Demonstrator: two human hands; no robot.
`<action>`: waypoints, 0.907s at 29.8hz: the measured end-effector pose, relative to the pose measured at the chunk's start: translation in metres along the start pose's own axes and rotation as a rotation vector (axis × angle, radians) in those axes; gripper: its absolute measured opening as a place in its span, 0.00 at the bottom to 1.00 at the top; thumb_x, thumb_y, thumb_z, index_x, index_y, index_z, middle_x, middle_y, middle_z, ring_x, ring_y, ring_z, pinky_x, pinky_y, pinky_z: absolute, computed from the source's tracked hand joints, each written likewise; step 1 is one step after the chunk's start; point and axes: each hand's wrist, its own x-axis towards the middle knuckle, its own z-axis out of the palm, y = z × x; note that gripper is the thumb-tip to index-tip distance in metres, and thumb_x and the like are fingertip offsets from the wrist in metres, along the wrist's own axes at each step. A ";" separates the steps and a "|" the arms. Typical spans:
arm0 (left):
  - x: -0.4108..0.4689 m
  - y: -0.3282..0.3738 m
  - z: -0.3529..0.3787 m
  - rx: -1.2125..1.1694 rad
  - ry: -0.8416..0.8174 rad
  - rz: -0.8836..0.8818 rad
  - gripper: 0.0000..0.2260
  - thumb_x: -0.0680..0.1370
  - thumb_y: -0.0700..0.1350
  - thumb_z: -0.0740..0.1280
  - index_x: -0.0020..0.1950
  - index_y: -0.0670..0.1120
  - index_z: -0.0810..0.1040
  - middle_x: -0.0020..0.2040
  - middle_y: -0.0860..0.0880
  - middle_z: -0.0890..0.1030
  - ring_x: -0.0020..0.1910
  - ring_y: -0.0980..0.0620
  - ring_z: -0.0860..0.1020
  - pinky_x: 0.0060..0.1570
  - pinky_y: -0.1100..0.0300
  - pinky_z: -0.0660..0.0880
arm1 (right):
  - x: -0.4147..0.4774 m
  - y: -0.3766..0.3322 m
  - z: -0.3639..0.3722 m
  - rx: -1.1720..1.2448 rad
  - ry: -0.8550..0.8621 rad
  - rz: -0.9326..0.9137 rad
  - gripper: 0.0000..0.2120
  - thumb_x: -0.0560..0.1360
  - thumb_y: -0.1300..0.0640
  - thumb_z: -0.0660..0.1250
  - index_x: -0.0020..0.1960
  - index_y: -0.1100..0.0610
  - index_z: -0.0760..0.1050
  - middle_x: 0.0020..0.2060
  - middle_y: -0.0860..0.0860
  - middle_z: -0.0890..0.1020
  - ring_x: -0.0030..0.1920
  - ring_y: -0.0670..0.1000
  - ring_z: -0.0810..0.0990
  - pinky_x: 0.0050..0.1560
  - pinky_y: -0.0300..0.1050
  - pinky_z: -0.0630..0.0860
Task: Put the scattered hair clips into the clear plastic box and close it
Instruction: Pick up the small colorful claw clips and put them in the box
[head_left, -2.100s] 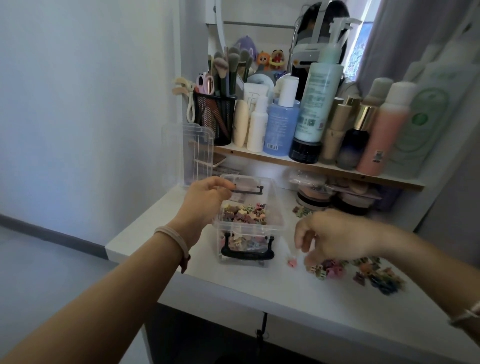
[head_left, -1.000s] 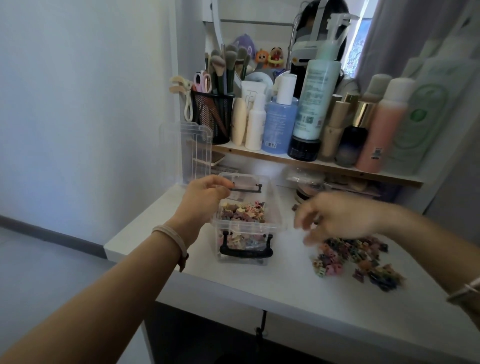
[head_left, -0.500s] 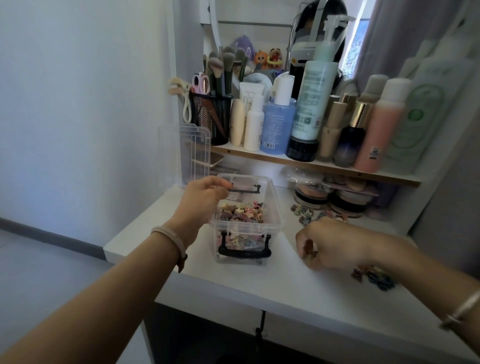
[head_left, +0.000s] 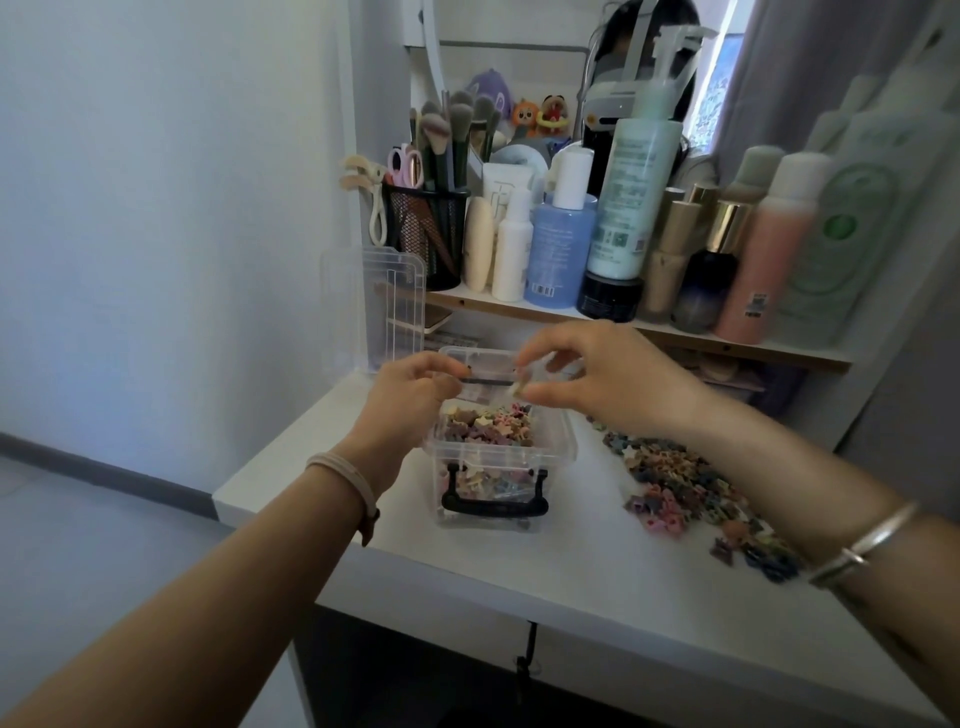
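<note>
Desk edge: white table (head_left: 571, 571) nearest me; both my forearms reach across it.
Loose clips: the scattered hair clips (head_left: 675, 478) lie heaped on the table under and to the right of my right forearm, just right of the box.
Box: the clear plastic box (head_left: 566, 452) stands open between my wrists, with its black latch (head_left: 493, 506) on the wall facing me. It is partly filled with stored clips (head_left: 491, 426).
Left hand: my left hand (head_left: 410, 395) has its fingers curled on the box's far-left rim, gripping it.
Right hand: my right hand (head_left: 608, 379) hovers over the box's far edge, thumb and forefinger pinching one pale clip (head_left: 518, 388). The clip hangs above the opening, apart from the stored clips and near my left fingertips.
Lid: the clear lid (head_left: 397, 306) stands on edge, behind and left of the box.
Shelf: the wooden shelf (head_left: 675, 332) beyond carries bottles and a mesh cup of brushes.
</note>
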 end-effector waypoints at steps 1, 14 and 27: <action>0.000 0.000 0.000 -0.007 -0.001 -0.002 0.11 0.78 0.36 0.60 0.38 0.48 0.75 0.39 0.50 0.75 0.30 0.55 0.70 0.24 0.67 0.69 | 0.002 0.002 0.003 -0.043 -0.016 -0.011 0.12 0.72 0.51 0.69 0.55 0.49 0.77 0.53 0.42 0.76 0.52 0.41 0.73 0.54 0.38 0.71; 0.000 -0.001 0.001 -0.006 0.011 0.008 0.12 0.77 0.36 0.61 0.37 0.48 0.75 0.39 0.51 0.75 0.30 0.54 0.68 0.31 0.63 0.68 | -0.034 0.046 0.009 -0.370 -0.626 0.259 0.08 0.68 0.60 0.70 0.46 0.52 0.76 0.39 0.47 0.80 0.39 0.46 0.77 0.36 0.31 0.71; 0.000 -0.003 0.001 -0.021 -0.005 0.013 0.11 0.78 0.36 0.60 0.38 0.48 0.75 0.41 0.51 0.75 0.31 0.55 0.68 0.30 0.65 0.66 | -0.014 0.027 -0.004 0.063 0.063 0.163 0.10 0.70 0.63 0.71 0.37 0.48 0.76 0.36 0.45 0.79 0.35 0.42 0.77 0.33 0.26 0.72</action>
